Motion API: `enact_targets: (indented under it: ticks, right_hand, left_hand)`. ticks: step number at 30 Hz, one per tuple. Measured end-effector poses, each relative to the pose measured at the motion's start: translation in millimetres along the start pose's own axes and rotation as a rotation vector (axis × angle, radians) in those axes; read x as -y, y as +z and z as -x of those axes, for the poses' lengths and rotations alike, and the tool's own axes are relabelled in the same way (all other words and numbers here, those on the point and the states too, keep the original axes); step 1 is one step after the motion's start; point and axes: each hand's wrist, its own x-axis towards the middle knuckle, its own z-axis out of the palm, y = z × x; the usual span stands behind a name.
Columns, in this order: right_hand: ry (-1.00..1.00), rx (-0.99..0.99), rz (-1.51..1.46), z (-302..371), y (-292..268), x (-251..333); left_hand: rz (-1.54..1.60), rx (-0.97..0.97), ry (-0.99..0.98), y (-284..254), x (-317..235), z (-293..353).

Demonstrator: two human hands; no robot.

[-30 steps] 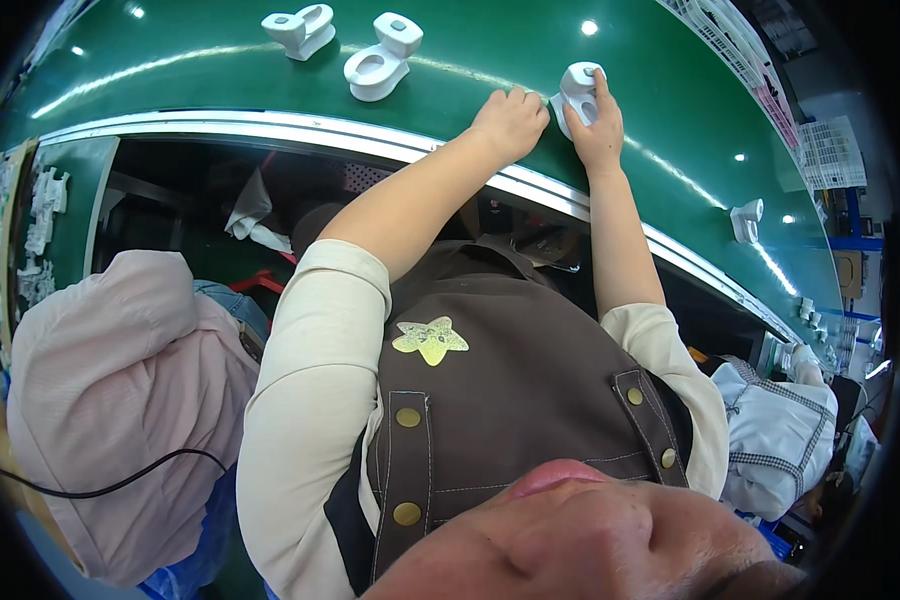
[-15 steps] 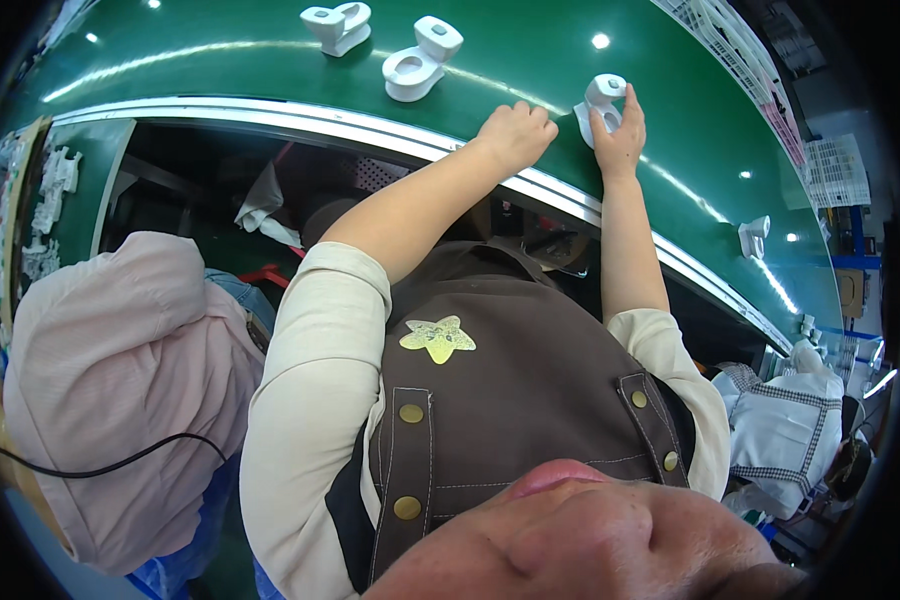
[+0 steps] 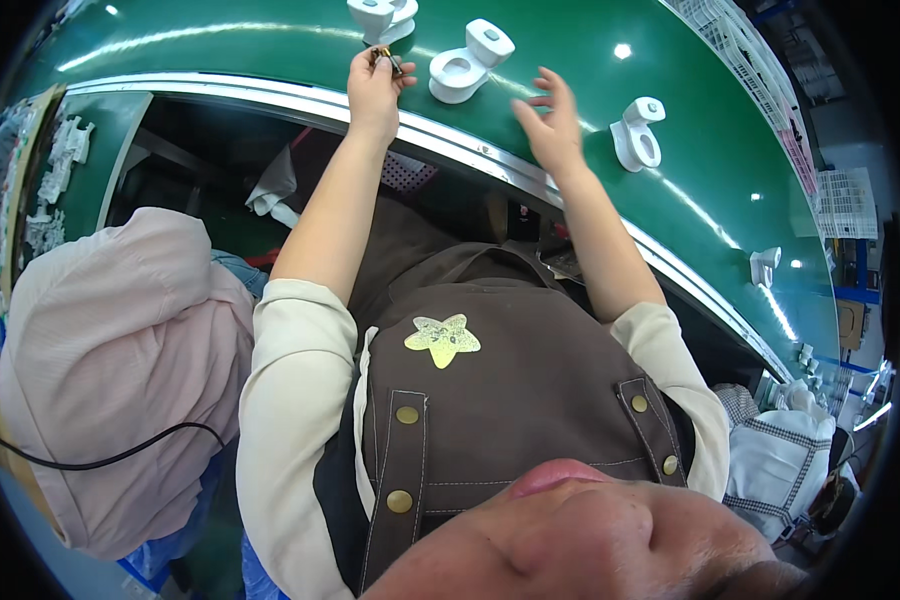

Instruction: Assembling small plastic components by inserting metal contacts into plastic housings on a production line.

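Observation:
My left hand [image 3: 375, 95] is closed around a small dark and brassy part [image 3: 386, 62], which pokes out between the fingers; its exact kind is too small to tell. Just beyond that hand stands a white miniature toilet [image 3: 382, 22], cut off by the upper edge of the view. A second toy toilet [image 3: 458, 78], lid raised, sits between my two hands and touches neither. My right hand [image 3: 553, 122] hovers over the green surface [image 3: 530, 60], fingers apart and holding nothing. To its right a third toy toilet [image 3: 638, 135] stands free.
Farther right on the green surface is another small white toilet [image 3: 765, 266]. White wire racks [image 3: 735, 60] line the far right edge. A metal rail [image 3: 470, 150] runs along the near edge. One person in pink [image 3: 130, 380] is at my left, another in white [image 3: 785, 450] at my right.
My right hand has let go of the third toilet and moved left, opening. My left hand has swung left and now holds the small part. The toilets appear shifted rightward.

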Motion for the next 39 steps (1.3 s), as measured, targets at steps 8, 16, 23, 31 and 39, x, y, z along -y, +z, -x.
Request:
enact_targets:
  ticks: [8, 16, 23, 31, 39]
  right_hand:
    - [0.263, -0.016, 0.025, -55.9, 61.1, 3.7]
    - [0.398, 0.018, -0.436, -58.1, 14.9, -18.8]
    - [0.445, -0.015, -0.556, -40.8, -9.6, -28.4]
    - [0.538, -0.018, -0.445, -51.3, -27.5, -33.6]
    - [0.570, -0.013, -0.254, -44.3, -23.0, -6.0]
  left_hand:
    - [-0.104, 0.184, -0.134, -3.4, 0.2, -4.8]
    - [-0.063, 0.253, -0.166, -8.3, -0.4, -5.4]
    - [-0.379, 0.314, -0.095, -8.3, 11.5, -7.7]
    - [-1.341, 0.439, 0.364, 23.0, 11.7, 17.0]
    - [-1.369, 0.495, 0.414, 21.2, 13.4, 19.8]
